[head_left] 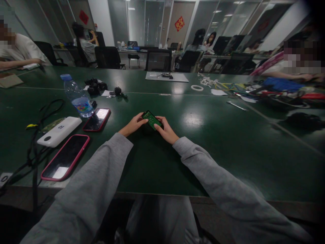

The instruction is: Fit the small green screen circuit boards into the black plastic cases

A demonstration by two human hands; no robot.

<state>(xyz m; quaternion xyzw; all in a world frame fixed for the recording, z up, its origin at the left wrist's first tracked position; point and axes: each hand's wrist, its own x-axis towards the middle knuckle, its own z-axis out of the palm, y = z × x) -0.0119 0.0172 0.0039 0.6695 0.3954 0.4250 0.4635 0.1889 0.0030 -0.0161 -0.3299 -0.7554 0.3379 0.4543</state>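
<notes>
A wide green worktop (228, 162) was spread out in front, and a flat grey board (179, 77) had been set near its far side. On the left, a plastic water bottle (78, 98) could be seen. Closer in, a pink-edged phone (66, 157) was laid near a white power bank (59, 132), and a red-edged phone (96, 119) was placed just beside the bottle.

In the middle, both hands were closed around a small green-faced slab (151, 121). One end was held by the left hand (134, 123), the other by the right hand (165, 130). It was held over the worktop; whether it was touching could not be told. It could not be made out as a circuit board or a lit phone.

By its look, it was judged light, stiff, maybe slippery, and easy to break if dropped. It was best gripped by its edges, with no hard pressing on the face.
</notes>
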